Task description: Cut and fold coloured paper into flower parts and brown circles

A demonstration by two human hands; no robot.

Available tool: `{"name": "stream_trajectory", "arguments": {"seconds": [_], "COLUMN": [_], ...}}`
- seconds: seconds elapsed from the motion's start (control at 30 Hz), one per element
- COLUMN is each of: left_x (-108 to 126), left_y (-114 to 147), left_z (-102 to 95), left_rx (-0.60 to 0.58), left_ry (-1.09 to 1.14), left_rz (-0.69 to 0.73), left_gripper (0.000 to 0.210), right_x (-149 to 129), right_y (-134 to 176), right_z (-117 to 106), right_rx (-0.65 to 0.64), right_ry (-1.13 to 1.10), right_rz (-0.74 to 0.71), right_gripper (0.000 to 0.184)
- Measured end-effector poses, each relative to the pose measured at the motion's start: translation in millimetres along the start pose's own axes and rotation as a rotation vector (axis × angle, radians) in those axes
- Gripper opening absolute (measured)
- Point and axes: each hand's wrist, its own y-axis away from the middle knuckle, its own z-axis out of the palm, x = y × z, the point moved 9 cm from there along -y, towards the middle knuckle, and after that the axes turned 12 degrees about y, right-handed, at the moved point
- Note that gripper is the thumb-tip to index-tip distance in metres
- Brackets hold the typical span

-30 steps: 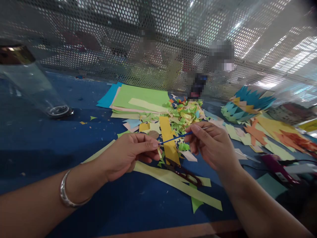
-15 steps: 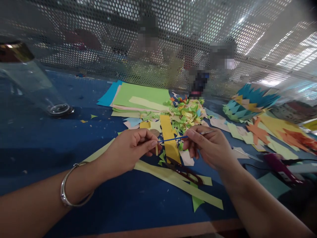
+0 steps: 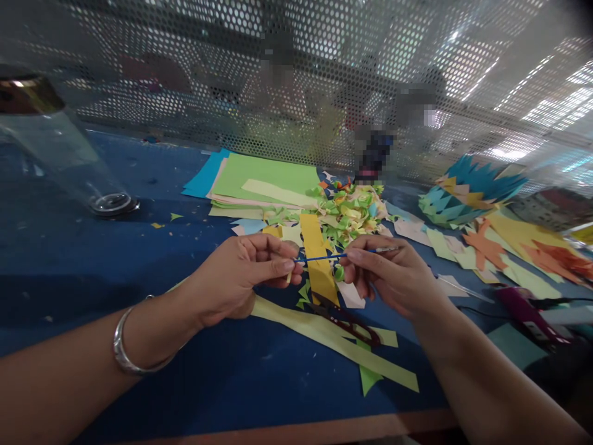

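A thin blue stick with a silvery end (image 3: 319, 258) spans the gap between my hands, looking like a slim paintbrush. My left hand (image 3: 252, 269) pinches its left end together with a narrow pale yellow paper strip (image 3: 290, 277), whose end pokes out below the thumb. Whether the strip is wound on the stick is hidden by the fingers. My right hand (image 3: 386, 269) grips the stick near its silvery end between thumb and fingers. Beneath the stick lie a yellow paper strip (image 3: 315, 238) and dark scissors (image 3: 347, 321). A long pale green strip (image 3: 333, 342) runs below them.
Stacked coloured sheets (image 3: 273, 173) and a heap of curled paper bits (image 3: 356, 213) lie behind my hands. A clear bottle (image 3: 69, 148) stands left. Rightward are a paper crown-like ring (image 3: 470, 191), orange scraps (image 3: 486, 244) and a purple corded device (image 3: 525, 312). Perforated metal borders the table.
My left hand has shifted slightly upward and turned, and the short end of the paper strip now tilts. My right hand stays nearly in place, still holding the blue stick.
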Motion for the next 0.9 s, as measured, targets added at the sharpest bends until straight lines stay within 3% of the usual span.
{"name": "stream_trajectory", "arguments": {"seconds": [0.57, 0.9], "left_x": [8.3, -1.1], "left_y": [-1.1, -4.0], "left_z": [0.1, 0.0], "left_rx": [-0.038, -0.062], "left_ry": [-0.076, -0.041], "left_rz": [0.006, -0.059], "left_gripper": [0.022, 0.036], "right_x": [1.1, -2.0], "right_y": [-1.9, -1.0], "right_z": [-3.5, -0.2], "right_rx": [-0.037, -0.043], "right_ry": [0.042, 0.079], "right_rz": [-0.058, -0.069], "right_gripper": [0.017, 0.019]}}
